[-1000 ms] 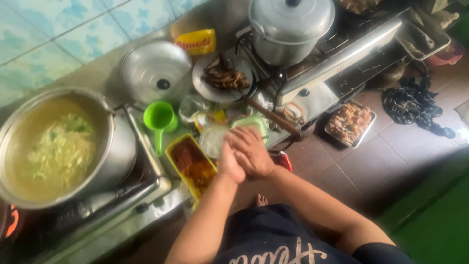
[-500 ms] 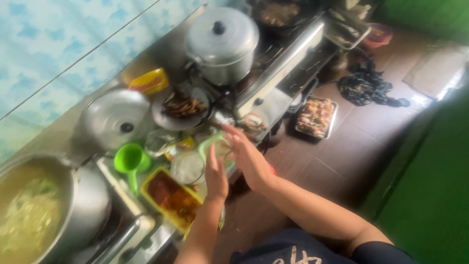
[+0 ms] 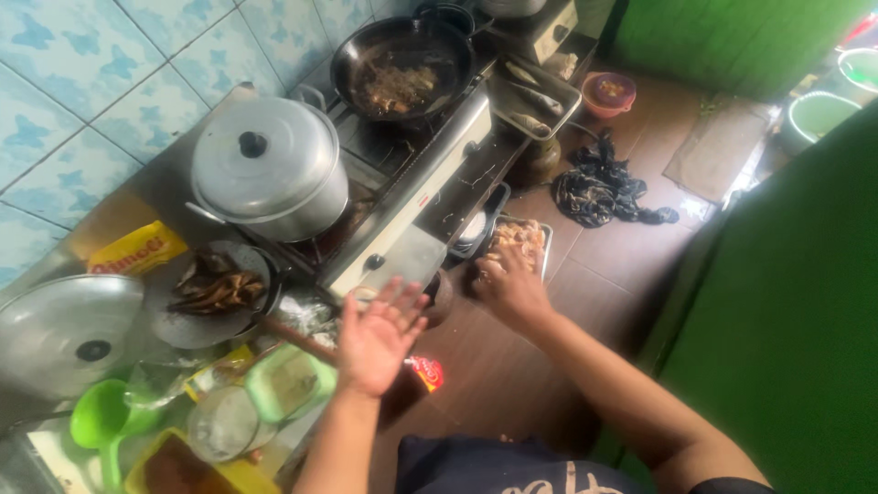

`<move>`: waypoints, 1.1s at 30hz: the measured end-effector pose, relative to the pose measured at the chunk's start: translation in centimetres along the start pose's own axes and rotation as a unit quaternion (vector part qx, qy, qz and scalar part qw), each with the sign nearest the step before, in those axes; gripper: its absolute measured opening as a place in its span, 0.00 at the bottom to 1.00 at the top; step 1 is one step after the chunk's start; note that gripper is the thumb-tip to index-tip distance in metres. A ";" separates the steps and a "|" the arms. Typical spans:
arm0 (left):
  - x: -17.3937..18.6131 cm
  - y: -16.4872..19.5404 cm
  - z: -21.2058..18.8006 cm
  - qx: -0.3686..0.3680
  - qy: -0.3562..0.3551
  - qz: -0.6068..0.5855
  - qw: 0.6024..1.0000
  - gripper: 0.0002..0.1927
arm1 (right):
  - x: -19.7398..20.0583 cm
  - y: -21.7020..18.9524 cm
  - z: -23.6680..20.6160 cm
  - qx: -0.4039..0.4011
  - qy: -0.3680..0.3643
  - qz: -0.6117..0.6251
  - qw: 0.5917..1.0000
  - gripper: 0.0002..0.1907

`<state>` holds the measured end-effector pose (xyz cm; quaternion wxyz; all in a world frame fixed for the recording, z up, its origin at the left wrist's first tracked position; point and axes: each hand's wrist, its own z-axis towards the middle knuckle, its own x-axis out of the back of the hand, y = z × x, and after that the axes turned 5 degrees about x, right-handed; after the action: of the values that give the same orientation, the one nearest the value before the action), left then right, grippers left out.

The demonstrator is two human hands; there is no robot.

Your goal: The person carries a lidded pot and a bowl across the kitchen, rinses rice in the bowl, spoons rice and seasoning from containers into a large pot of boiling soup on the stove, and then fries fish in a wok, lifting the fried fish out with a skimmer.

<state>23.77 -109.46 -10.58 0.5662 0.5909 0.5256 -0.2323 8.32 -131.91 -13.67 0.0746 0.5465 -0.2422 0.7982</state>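
My left hand [image 3: 377, 335] hangs open, palm up and fingers spread, just off the counter's edge beside a green lidded tub [image 3: 285, 382] and a plate of dark fried pieces [image 3: 216, 291]. My right hand [image 3: 508, 285] reaches down toward a metal tray of pale food [image 3: 521, 240] on the floor, fingers curled over its near edge; nothing is visibly held in it. A gas stove [image 3: 412, 203] stands between both hands and the wall.
A lidded steel pot [image 3: 267, 172] and a black wok with food [image 3: 401, 73] sit on the stove. A steel lid [image 3: 66, 331], green ladle [image 3: 102, 423], yellow packet [image 3: 135, 251] and a yellow tray crowd the counter. Dark cloth [image 3: 600, 190] and a red bowl [image 3: 609, 91] lie on the brown floor.
The view has swung right along the counter toward the stove and floor. My hands have parted; the right one has dropped toward the floor tray, the left has opened.
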 end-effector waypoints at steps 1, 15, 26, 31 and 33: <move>-0.2 0.6 0.2 -0.012 0.032 0.020 0.999 0.38 | 0.5 2.0 1.0 -0.015 -0.015 -0.005 1.000 0.24; 10.4 -2.1 10.7 0.008 0.322 0.072 0.944 0.31 | -4.1 18.6 13.8 -0.138 -0.319 -0.117 0.930 0.22; 6.7 -2.4 16.9 -0.141 0.424 0.203 0.872 0.28 | -7.5 24.6 20.6 0.008 -0.396 -0.082 0.915 0.22; 8.4 -5.4 11.9 -0.327 0.510 0.224 0.764 0.24 | -12.5 17.9 24.6 0.161 -0.390 -0.007 0.907 0.22; 8.3 -6.6 9.2 -0.314 0.605 0.294 0.670 0.24 | -13.6 14.3 25.9 0.230 -0.410 0.008 0.883 0.21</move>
<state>23.72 -116.18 -22.96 0.3153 0.5134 0.5937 0.5334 29.82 -154.48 -22.95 -0.1658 0.8247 -0.0650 0.5368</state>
